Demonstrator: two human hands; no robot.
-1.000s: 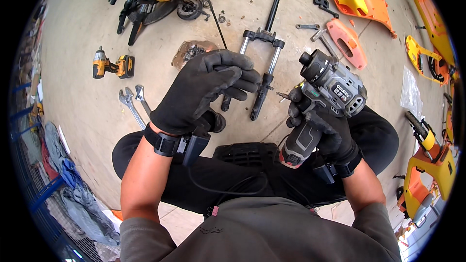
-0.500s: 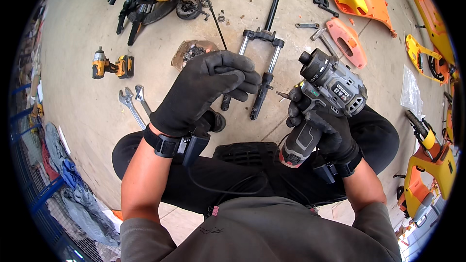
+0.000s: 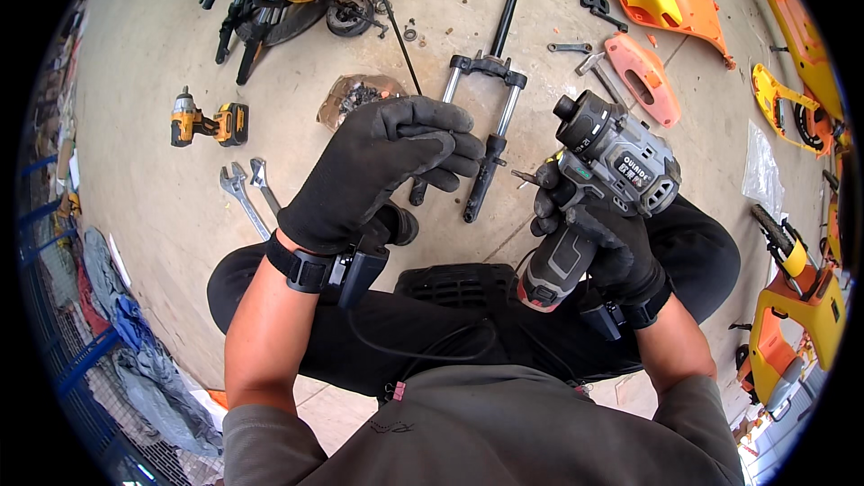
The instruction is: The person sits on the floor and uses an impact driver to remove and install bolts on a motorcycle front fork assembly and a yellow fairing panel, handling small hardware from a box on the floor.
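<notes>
My right hand (image 3: 616, 247), in a black work glove, wraps round the handle of a grey and black cordless drill (image 3: 634, 162). The drill's dark front end points up and left, above my right knee. A small metal bit (image 3: 524, 177) sticks out leftward beside the fingers of that hand. My left hand (image 3: 387, 162), gloved the same way, hovers over the floor with its fingers curled and the thumb against them. Whatever it may hold is hidden. Beyond it lies a black and silver front fork (image 3: 490, 67), partly covered by the left hand.
A yellow and black impact driver (image 3: 209, 124) and two adjustable wrenches (image 3: 238, 189) lie at left. Near the fork are a torn bag of small parts (image 3: 346, 94), a hammer (image 3: 607, 76) and an orange plastic cover (image 3: 643, 81). Yellow and orange bikes (image 3: 792, 333) stand at right.
</notes>
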